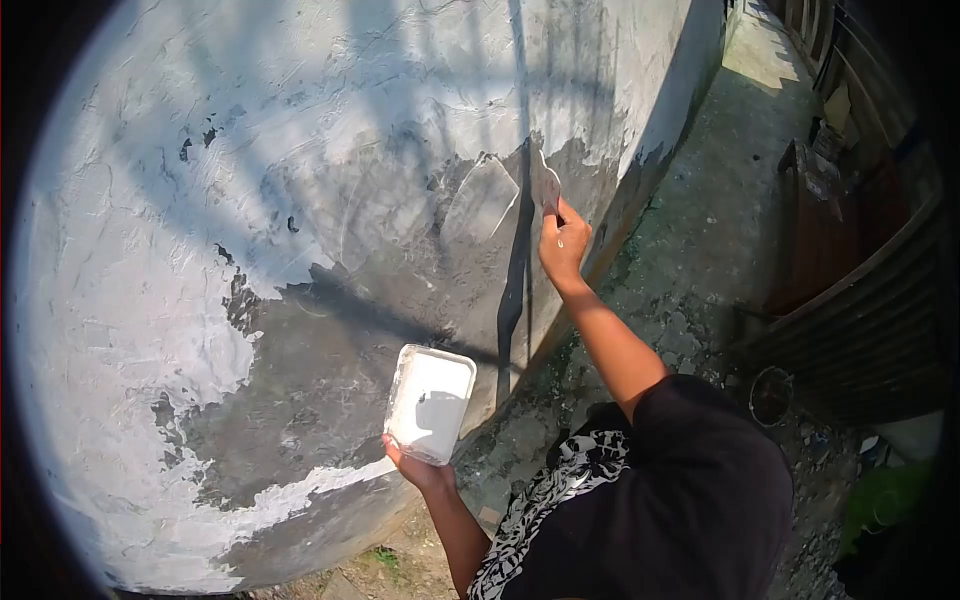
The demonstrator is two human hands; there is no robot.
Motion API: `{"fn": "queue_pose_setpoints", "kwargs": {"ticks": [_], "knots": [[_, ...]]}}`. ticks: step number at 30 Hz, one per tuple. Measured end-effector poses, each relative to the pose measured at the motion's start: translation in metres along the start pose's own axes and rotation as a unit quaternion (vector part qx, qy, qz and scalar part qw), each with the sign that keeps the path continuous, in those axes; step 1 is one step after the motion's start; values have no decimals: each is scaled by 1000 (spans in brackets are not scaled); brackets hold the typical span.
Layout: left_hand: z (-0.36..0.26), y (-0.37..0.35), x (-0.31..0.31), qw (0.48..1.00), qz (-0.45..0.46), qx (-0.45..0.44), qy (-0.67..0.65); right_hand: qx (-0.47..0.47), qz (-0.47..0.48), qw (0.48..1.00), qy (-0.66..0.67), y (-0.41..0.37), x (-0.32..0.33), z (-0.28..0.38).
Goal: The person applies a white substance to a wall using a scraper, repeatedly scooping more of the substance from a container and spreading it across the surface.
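My left hand (425, 472) is closed on the lower end of a white rectangular plastic tub (401, 400), held in front of the wall (330, 375). White paste fills the tub, with a dark shadow across it. My right hand (563, 243) grips a thin putty knife (549, 187), its blade close to the bare grey part of the wall; whether it touches cannot be made out. Just left of the blade is a thin smear of paste (484, 198) with raised edges. Rough white coating covers the wall's upper and left parts.
A concrete path (730, 165) runs along the wall's right side. Corrugated sheeting (850, 340) and brown boards (845, 225) line the far right. A dark bucket (771, 396) stands on the ground near my right elbow, and a green item (885, 505) lies lower right.
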State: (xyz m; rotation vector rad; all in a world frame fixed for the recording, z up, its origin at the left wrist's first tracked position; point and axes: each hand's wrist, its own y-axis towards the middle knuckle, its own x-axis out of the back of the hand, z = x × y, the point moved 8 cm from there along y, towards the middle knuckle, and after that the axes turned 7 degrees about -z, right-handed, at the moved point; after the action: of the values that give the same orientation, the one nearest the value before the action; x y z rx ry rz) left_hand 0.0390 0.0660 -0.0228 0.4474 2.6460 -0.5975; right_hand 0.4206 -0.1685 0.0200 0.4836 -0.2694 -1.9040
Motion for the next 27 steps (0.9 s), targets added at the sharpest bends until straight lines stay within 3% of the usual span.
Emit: {"fn": "queue_pose_setpoints", "kwargs": {"ticks": [2,3,5,9,10,12,17,19,21,23,26,27], "knots": [[11,1,-5,1000,15,16,-4,-1,-79,995,-65,12,-7,0],[-13,-1,8,1000,14,4,21,47,-90,990,-98,-17,-23,15],[-5,0,5,1000,-7,-2,7,81,-9,987,-139,-42,-43,26],[8,9,4,999,38,10,-11,233,105,965,-53,-97,-39,38],[11,13,0,998,61,5,-13,236,103,965,-53,-100,-28,36],[12,18,-9,996,92,-5,-11,227,194,954,-12,-100,-20,29],[18,19,-22,999,49,-17,-16,186,98,977,32,-32,1,59],[22,17,-19,998,50,-20,-33,298,39,954,14,-19,-8,92],[25,12,-14,997,51,-25,-47,358,84,930,-6,-28,-32,119],[22,6,2,998,-5,-36,-55,399,60,912,-67,-48,-69,110],[15,-5,24,995,-50,-68,-44,368,50,924,-92,-86,-88,74],[12,-6,30,995,-52,-72,-45,359,85,925,-89,-104,-85,62]]}}
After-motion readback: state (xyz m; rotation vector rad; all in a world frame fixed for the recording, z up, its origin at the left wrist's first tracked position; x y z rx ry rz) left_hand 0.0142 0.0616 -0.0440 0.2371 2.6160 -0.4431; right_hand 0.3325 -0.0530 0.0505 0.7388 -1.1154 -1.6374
